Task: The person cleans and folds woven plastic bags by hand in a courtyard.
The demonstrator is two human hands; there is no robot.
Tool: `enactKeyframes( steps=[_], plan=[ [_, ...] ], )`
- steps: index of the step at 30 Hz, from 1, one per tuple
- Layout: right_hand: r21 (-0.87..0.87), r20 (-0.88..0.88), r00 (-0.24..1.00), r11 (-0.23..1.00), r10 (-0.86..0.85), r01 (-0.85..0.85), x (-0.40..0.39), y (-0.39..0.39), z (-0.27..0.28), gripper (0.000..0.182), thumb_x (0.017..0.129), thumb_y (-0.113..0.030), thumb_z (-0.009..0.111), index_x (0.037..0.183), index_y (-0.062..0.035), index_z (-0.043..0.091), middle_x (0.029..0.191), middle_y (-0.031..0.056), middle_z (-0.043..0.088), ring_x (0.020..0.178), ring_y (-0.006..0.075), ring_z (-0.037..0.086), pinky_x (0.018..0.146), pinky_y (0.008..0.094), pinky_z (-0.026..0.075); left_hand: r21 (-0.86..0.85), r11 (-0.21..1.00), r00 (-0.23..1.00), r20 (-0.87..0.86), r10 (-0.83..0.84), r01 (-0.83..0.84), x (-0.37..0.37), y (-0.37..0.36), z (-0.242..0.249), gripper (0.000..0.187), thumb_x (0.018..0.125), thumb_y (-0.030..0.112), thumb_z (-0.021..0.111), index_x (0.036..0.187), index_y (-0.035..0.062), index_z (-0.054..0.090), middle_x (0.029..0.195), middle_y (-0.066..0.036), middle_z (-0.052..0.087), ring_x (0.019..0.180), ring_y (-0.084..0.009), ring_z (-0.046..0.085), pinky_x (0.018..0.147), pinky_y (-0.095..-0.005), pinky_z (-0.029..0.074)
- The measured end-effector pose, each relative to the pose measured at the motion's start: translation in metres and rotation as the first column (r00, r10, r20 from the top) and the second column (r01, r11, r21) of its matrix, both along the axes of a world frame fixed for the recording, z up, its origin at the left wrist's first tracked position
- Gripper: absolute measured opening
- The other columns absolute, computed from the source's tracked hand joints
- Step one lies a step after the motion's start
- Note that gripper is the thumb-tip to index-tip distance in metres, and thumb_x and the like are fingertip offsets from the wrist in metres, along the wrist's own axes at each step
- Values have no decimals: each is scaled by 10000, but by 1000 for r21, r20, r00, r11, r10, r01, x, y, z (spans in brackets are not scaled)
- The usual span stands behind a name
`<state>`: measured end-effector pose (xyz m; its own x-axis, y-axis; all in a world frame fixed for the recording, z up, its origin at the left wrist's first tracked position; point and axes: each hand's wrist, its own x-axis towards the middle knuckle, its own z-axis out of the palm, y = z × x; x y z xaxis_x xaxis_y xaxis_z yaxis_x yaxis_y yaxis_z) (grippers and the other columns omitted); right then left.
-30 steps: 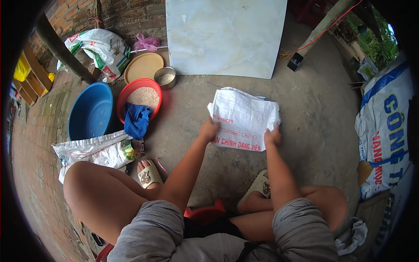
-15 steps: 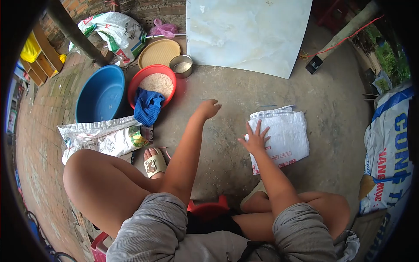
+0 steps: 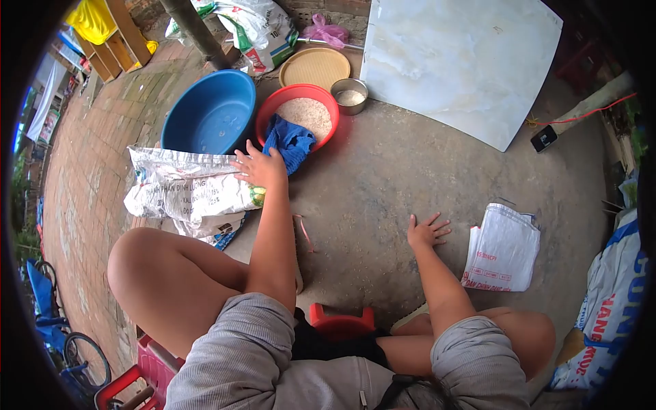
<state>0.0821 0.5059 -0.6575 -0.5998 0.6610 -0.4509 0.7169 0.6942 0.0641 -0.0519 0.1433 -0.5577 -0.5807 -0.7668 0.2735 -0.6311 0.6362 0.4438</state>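
Note:
My left hand (image 3: 260,169) reaches to the right end of a crumpled white printed sack (image 3: 181,188), fingers spread over its upper edge and nothing gripped. Just beyond that hand, a blue knitted cloth (image 3: 292,143) hangs over the rim of a red basin (image 3: 332,130) filled with pale grain or flakes (image 3: 307,116). My right hand (image 3: 428,231) is open, its fingers fanned out over the concrete floor. To its right lies a folded white sack (image 3: 507,246) with red print, a short gap from the fingers.
Behind the printed sack stands a blue tub (image 3: 212,113). A metal bowl (image 3: 349,96) and a round tan tray (image 3: 314,68) sit near the red basin. A large marbled board (image 3: 458,61) leans at the back. Between my legs is a red stool (image 3: 342,324).
My view has turned left. My left hand has moved from above the floor to the printed sack, its fingers now spread. My right hand has come off the folded sack, leftward.

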Motion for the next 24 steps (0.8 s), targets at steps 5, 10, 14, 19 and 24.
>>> enactKeyframes(
  steps=[5, 10, 14, 19, 24],
  plan=[
    [-5, 68, 995, 997, -72, 73, -20, -30, 6, 939, 920, -625, 346, 1490, -4, -69, 1500, 339, -160, 1402, 509, -82, 1098, 645, 106, -44, 999, 962, 272, 6, 6, 78, -25, -71, 863, 733, 412, 722, 1471, 262, 300, 1565, -201, 92, 1442, -420, 20, 1124, -601, 5],
    [14, 87, 992, 996, -92, 91, -25, -32, 5, 948, 915, -644, 334, 1492, -16, -79, 1512, 322, -145, 1413, 485, -75, 1112, 614, 126, 89, 983, 981, 123, 148, -159, 87, -31, -55, 745, 728, 87, 592, 1438, 183, 388, 1516, -90, 332, 1386, -345, 301, 1151, -497, 162],
    [-43, 117, 988, 994, -99, 104, -28, -31, 13, 961, 905, -661, 339, 1496, -25, -72, 1522, 309, -131, 1419, 475, -58, 1117, 595, 138, 409, 900, 820, -457, 345, -150, 33, -60, -17, 656, 712, 15, 501, 1361, 108, 500, 1408, -141, 473, 1330, -341, 392, 1123, -468, 245],
    [-132, 95, 992, 987, -79, 91, -30, -25, 20, 948, 901, -670, 328, 1504, -30, -26, 1526, 310, -102, 1422, 471, -45, 1124, 571, 150, 378, 795, 113, -922, 371, 475, -5, -48, 147, 643, 774, -136, 405, 1377, 71, 487, 1256, -151, 582, 1041, -207, 608, 908, -304, 473],
    [-739, -14, 858, 584, -514, 337, -77, -3, 23, 891, 895, -708, 300, 1518, -116, 63, 1563, 219, -20, 1383, 487, 156, 1086, 609, 210, -118, 587, -21, -985, -170, 801, 3, 64, 245, 552, 870, -106, 483, 1397, 55, 450, 1220, -125, 609, 968, -189, 626, 865, -267, 465]
  ],
)
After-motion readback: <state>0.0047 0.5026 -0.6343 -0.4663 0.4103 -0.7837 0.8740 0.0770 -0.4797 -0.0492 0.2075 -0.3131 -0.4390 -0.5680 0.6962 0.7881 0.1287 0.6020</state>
